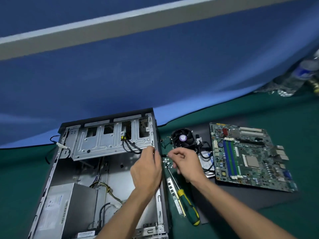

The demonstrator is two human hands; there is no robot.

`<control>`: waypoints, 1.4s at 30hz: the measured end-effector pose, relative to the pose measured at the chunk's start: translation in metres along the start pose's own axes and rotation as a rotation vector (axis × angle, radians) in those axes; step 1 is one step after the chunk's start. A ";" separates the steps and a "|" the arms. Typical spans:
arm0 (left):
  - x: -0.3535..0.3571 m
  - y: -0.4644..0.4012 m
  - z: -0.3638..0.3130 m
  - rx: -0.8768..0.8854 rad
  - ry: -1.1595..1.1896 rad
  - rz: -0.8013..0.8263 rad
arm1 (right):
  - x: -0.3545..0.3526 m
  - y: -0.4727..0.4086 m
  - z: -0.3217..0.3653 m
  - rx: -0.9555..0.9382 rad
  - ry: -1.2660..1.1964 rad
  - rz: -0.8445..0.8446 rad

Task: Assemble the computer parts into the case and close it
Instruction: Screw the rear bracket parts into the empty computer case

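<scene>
Two hands are working mid-frame: left hand (146,167) gripping cables at the open case (103,169), right hand (185,163) pinching something small, while motherboard (248,157) and fan (183,138) are lying uninstalled at right.

1. We see the open case (96,169) lying at the left of the counter (276,221).
2. The motherboard (248,157) lies well to its right.
3. Between them sit the cooler fan (183,138) farther off and the screwdriver (185,197) nearer, with the screws (168,162) between those two.
</scene>
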State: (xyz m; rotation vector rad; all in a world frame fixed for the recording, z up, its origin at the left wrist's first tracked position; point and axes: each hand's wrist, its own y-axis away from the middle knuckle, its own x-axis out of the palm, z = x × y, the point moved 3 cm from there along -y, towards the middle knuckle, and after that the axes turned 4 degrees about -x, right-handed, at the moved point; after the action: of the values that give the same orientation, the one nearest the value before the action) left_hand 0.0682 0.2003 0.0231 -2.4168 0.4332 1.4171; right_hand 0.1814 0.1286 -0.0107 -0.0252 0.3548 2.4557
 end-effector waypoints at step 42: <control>-0.040 0.005 0.044 -0.647 0.988 0.426 | 0.004 0.039 -0.017 0.147 0.784 0.231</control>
State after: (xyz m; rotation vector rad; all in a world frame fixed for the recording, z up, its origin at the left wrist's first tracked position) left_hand 0.0130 0.2183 0.0373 -3.6417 0.8294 0.3403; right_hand 0.1531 0.0972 -0.0174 -0.9445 0.9103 2.5405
